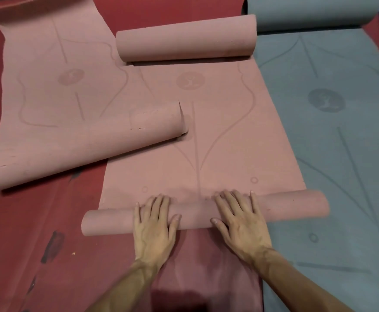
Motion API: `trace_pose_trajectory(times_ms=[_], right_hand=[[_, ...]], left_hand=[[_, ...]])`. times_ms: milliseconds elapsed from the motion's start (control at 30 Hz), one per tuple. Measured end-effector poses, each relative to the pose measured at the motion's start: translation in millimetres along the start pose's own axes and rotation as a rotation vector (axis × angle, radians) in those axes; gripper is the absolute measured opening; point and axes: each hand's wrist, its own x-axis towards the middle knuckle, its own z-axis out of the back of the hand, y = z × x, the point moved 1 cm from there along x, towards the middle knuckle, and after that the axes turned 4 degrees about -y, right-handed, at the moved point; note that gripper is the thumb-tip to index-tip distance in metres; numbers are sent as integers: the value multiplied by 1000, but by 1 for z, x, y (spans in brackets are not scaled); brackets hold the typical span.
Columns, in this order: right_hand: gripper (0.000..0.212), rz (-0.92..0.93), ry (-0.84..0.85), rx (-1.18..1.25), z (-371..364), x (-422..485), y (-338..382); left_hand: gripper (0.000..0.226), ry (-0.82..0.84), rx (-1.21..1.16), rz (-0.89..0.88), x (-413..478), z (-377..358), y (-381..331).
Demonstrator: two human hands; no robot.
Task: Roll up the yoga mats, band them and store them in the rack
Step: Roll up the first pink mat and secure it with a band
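Observation:
A pink yoga mat (217, 136) lies in front of me, partly rolled at both ends. Its near roll (197, 212) runs left to right across the lower middle. My left hand (154, 226) presses flat on the roll's left half, fingers straight and spread. On the right half rests my right hand (240, 224), also flat with spread fingers. The mat's far end is curled into a thicker roll (186, 39). No rack and no bands are in view.
A second pink mat (55, 86) lies to the left, its near end curled (71, 147) and overlapping the middle mat. A grey-green mat (341, 143) lies to the right, far end rolled (310, 12). All rest on a dark red floor (37, 244).

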Motion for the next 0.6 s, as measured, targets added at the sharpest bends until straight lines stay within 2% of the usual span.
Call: trace_pose_trajectory(times_ms=[267, 433, 600], right_hand=[[68, -61, -88, -25, 6, 6, 4], [68, -77, -32, -26, -1, 14, -1], [67, -94, 9, -29, -4, 26, -3]], left_hand=[[52, 45, 54, -30, 28, -9, 5], [58, 69, 30, -51, 43, -10, 9], [57, 24, 77, 73, 39, -3, 8]])
